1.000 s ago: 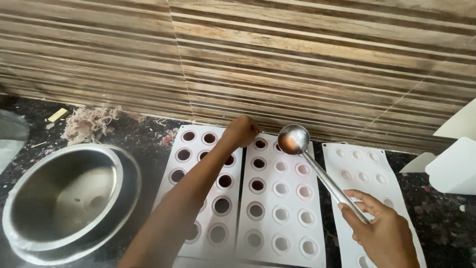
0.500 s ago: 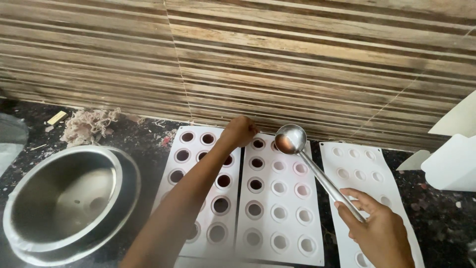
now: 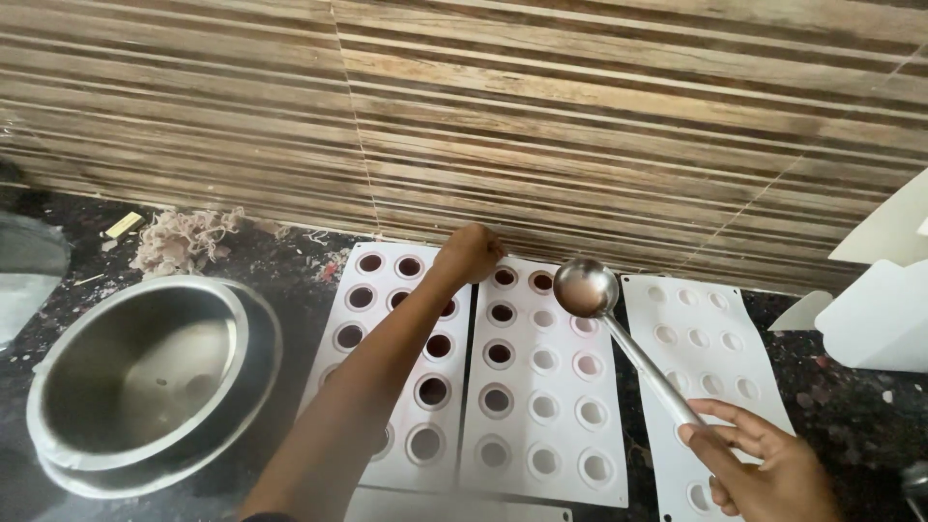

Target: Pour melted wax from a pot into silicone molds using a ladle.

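Note:
My right hand (image 3: 768, 471) grips the handle of a steel ladle (image 3: 619, 333). The ladle's bowl hovers over the upper right of the middle white mould tray (image 3: 517, 387), with a little brown liquid in it. My left hand (image 3: 471, 252) reaches across and presses, fingers curled, on the far edge where the left mould tray (image 3: 387, 280) meets the middle one. Several cups in the left tray and the middle tray's left column hold dark brown filling. The right mould tray (image 3: 720, 362) has pale cups.
A large steel bowl (image 3: 145, 377) stands at the left on the dark speckled counter. A frayed pale cloth scrap (image 3: 179, 242) lies by the striped wall. White cardboard box pieces (image 3: 884, 309) sit at the right. Another white tray edge (image 3: 454, 505) shows at the bottom.
The ladle bowl has shifted right and slightly nearer, off the middle tray's top cup, which now shows brown filling. My left hand stays put.

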